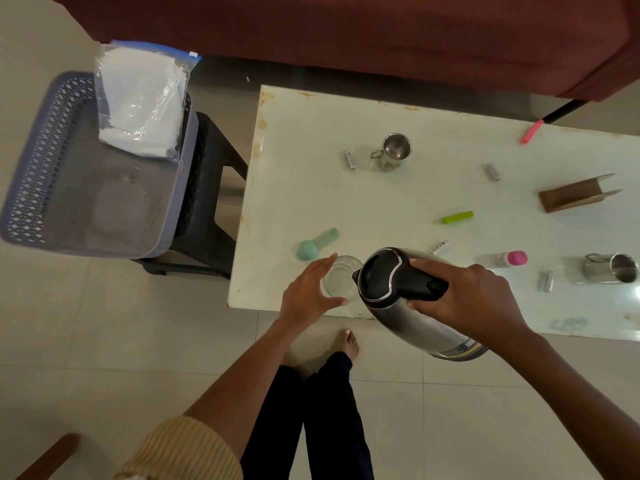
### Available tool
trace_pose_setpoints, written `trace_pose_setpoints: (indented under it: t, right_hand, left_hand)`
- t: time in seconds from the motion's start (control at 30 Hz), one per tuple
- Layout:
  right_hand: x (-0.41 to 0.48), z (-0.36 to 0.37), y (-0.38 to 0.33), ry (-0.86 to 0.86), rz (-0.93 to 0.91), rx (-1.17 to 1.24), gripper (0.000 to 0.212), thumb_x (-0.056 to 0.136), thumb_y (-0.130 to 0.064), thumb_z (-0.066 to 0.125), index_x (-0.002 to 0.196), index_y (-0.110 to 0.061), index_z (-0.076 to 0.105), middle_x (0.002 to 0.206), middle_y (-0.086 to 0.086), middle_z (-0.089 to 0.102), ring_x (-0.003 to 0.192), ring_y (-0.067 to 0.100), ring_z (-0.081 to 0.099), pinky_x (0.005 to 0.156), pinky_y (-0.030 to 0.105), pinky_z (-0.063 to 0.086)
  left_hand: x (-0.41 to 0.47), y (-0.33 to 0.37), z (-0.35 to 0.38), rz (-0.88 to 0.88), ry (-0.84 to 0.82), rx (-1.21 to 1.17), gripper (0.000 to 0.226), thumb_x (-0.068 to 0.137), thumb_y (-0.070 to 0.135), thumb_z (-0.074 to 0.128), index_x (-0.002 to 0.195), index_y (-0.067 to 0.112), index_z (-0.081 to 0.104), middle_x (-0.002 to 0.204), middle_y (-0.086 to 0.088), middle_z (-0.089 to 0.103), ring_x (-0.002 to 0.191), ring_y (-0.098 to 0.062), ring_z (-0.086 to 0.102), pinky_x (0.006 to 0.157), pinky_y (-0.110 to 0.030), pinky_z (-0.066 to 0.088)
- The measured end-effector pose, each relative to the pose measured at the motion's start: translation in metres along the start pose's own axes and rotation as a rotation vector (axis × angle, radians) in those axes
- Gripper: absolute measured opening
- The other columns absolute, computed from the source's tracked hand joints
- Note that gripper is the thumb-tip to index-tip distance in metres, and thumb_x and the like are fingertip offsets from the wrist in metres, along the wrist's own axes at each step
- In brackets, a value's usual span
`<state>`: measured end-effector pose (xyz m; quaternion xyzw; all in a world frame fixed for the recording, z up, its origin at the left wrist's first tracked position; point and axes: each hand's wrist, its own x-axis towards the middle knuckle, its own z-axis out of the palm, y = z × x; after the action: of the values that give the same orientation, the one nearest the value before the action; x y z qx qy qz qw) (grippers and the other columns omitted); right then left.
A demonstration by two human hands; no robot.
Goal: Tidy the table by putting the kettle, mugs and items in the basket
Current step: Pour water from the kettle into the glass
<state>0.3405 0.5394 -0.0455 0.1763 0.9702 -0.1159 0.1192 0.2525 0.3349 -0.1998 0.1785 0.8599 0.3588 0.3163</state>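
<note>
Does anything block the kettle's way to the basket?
Only the left hand, cupping a glass, sits beside the kettle on that side. In the basket, a plastic bag covers the far end.

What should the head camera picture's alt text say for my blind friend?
A right hand holds a steel kettle tilted by its black handle toward a glass that the left hand holds at the edge of the white table. Steel mugs, batteries and small items lie scattered on the table; a grey basket sits on a stool at left.
</note>
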Motion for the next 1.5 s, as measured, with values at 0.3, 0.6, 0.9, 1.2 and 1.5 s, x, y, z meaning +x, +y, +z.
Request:
trace_pose_setpoints:
  t: [0.3,0.6,0.9,1.2,1.5]
  right_hand:
    - [0.0009,0.0004,0.0002,-0.002,-0.006,-0.005,0.052,0.061,-0.048,0.074,0.112,-0.042,0.061,0.073,0.002,0.07,0.068,0.028,0.065,0.059,0.023,0.034]
    - [0.0018,0.0009,-0.0005,0.011,0.002,-0.014,0.052,0.06,-0.046,0.075,0.11,-0.042,0.062,0.07,0.005,0.069,0.066,0.031,0.065,0.057,0.024,0.034]
    - [0.0011,-0.002,-0.0019,0.0,-0.006,0.001,0.052,0.061,-0.045,0.075,0.111,-0.042,0.062,0.073,0.005,0.07,0.068,0.03,0.065,0.058,0.024,0.034]
    - [0.0011,-0.0016,-0.0005,0.066,-0.034,-0.035,0.051,0.057,-0.043,0.08,0.106,-0.038,0.066,0.063,0.003,0.068,0.056,0.028,0.063,0.048,0.016,0.023]
    - [0.0017,-0.0023,-0.0006,0.047,-0.02,-0.039,0.051,0.057,-0.044,0.078,0.106,-0.039,0.065,0.064,0.002,0.068,0.058,0.028,0.063,0.047,0.015,0.021]
  left_hand:
    - [0.0005,-0.0006,-0.0001,0.003,-0.006,0.003,0.089,0.066,0.047,0.078,0.141,0.041,0.03,0.141,0.017,0.043,0.123,-0.007,0.047,0.093,-0.031,0.044]
    - [0.0003,-0.0006,-0.001,-0.004,-0.01,-0.007,0.089,0.066,0.047,0.078,0.14,0.043,0.029,0.14,0.018,0.042,0.122,-0.006,0.047,0.091,-0.029,0.043]
    - [-0.0002,0.0002,-0.001,-0.005,-0.009,-0.005,0.089,0.066,0.046,0.078,0.14,0.042,0.029,0.14,0.019,0.042,0.121,-0.005,0.048,0.092,-0.029,0.043]
    - [-0.0007,0.0005,-0.0006,0.002,-0.004,-0.005,0.089,0.065,0.045,0.078,0.14,0.042,0.03,0.139,0.019,0.043,0.12,-0.005,0.048,0.092,-0.029,0.044]
    - [-0.0006,0.0005,-0.0003,0.003,-0.002,-0.008,0.089,0.066,0.045,0.079,0.14,0.043,0.03,0.139,0.02,0.043,0.12,-0.004,0.048,0.09,-0.026,0.042]
